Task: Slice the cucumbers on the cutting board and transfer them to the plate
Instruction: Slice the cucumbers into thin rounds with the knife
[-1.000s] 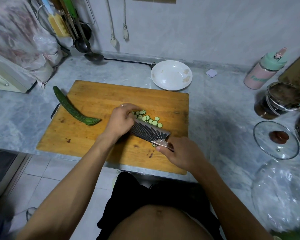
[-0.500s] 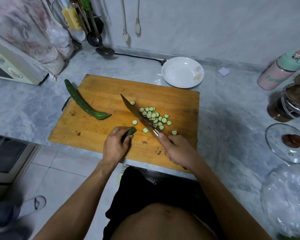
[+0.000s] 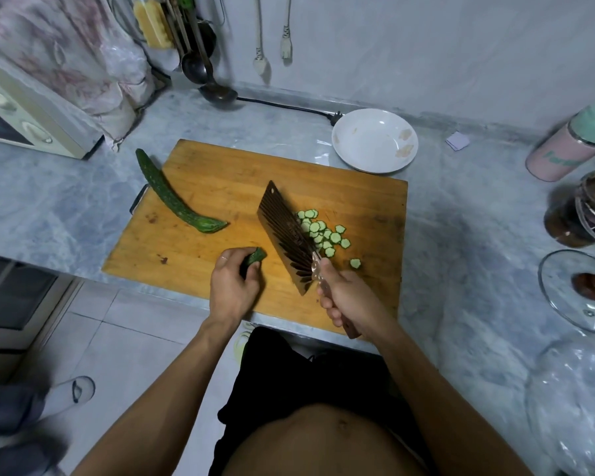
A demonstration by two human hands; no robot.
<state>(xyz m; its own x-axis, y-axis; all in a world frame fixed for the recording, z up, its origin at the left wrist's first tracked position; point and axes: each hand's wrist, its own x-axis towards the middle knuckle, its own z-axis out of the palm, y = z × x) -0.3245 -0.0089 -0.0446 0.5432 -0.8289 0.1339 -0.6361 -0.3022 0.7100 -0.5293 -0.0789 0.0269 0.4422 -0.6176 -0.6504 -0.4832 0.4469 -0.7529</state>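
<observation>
A wooden cutting board (image 3: 220,187) lies on the grey counter. Several pale green cucumber slices (image 3: 325,235) are heaped on its right half. My right hand (image 3: 349,300) grips the handle of a ridged cleaver (image 3: 285,235), whose blade leans flat-side up beside the slices. My left hand (image 3: 232,286) holds a short dark cucumber end piece (image 3: 255,258) near the board's front edge. A whole cucumber (image 3: 176,197) lies across the board's left edge. The white plate (image 3: 375,140) stands behind the board's far right corner with no slices on it.
A cream appliance (image 3: 28,121) and hanging ladles (image 3: 200,63) stand at the back left. A pink and green bottle (image 3: 571,146), a dark jar (image 3: 584,207) and a glass lid (image 3: 581,290) crowd the right side. A black cable (image 3: 289,106) runs behind the board.
My left hand pulled back from the slices to the front edge with the end piece. The cleaver turned from edge-down to leaning flat beside the slices.
</observation>
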